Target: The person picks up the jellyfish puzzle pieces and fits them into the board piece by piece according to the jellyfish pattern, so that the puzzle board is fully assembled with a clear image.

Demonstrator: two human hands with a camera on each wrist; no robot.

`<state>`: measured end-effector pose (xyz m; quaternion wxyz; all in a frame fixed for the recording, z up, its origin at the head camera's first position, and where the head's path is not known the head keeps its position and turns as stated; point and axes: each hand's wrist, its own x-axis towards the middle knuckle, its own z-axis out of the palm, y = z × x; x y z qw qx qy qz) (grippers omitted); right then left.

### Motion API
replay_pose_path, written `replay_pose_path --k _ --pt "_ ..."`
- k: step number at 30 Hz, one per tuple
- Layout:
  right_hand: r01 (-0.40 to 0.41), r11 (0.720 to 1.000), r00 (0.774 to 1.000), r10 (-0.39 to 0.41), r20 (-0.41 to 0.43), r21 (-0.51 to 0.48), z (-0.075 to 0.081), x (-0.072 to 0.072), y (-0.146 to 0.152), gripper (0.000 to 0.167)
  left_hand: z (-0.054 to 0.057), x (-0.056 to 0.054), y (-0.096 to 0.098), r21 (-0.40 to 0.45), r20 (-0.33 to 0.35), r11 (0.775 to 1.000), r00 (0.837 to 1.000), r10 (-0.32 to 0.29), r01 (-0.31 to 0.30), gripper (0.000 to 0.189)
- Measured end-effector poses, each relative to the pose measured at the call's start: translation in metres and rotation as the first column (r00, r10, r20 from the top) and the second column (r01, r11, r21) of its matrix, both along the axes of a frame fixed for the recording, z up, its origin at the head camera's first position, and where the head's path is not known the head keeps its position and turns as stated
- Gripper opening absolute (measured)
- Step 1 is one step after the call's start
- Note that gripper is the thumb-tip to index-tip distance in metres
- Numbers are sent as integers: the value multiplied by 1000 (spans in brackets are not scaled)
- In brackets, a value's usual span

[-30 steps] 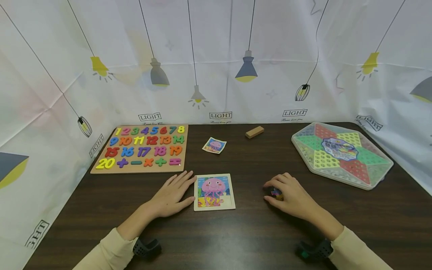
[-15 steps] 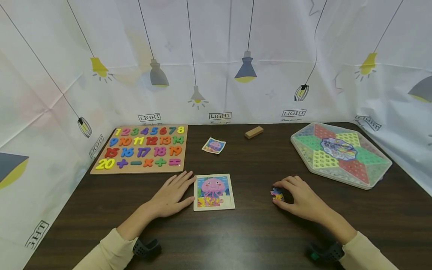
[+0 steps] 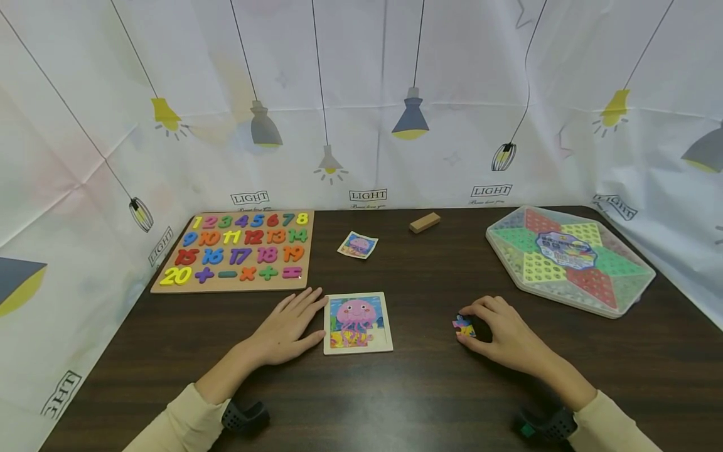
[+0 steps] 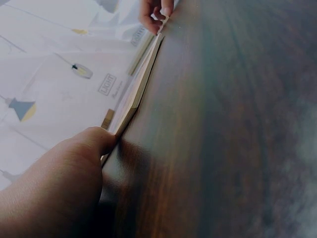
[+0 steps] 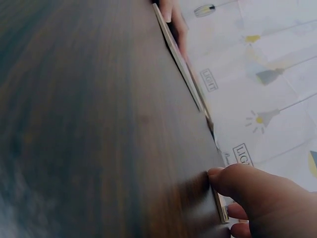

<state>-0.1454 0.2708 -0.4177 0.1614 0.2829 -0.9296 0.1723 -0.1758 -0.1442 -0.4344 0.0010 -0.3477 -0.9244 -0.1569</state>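
A square wooden tray puzzle (image 3: 358,323) with a pink jellyfish picture lies in the middle of the table in the head view. Its lower right corner shows a pale gap. My left hand (image 3: 285,329) lies with fingers spread on the tabletop, fingertips and thumb at the puzzle's left edge. In the left wrist view that thumb (image 4: 101,141) meets the frame's edge. Well to the right of the puzzle, my right hand (image 3: 499,329) pinches a small blue, pink and yellow jigsaw piece (image 3: 464,325) between thumb and fingers, low over the table; the palm side is hidden.
A number board (image 3: 234,251) lies at the back left. Behind the puzzle are a small jellyfish picture card (image 3: 358,245) and a wooden block (image 3: 425,222). A hexagonal game box (image 3: 570,260) lies to the right, and a printed white curtain (image 3: 361,107) hangs behind the table.
My right hand has moved a little to the right, and the jigsaw piece at its fingertips shows more fully. It has barely moved over the last half second. My left hand has stayed put.
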Motion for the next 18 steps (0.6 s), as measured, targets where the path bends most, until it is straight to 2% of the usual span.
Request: replay_pose_path --k 18 --pt "-17 999 1000 17 -6 -32 -4 0 -1 30 -2 0 0 -4 -1 1000 1000 3 -3 65"
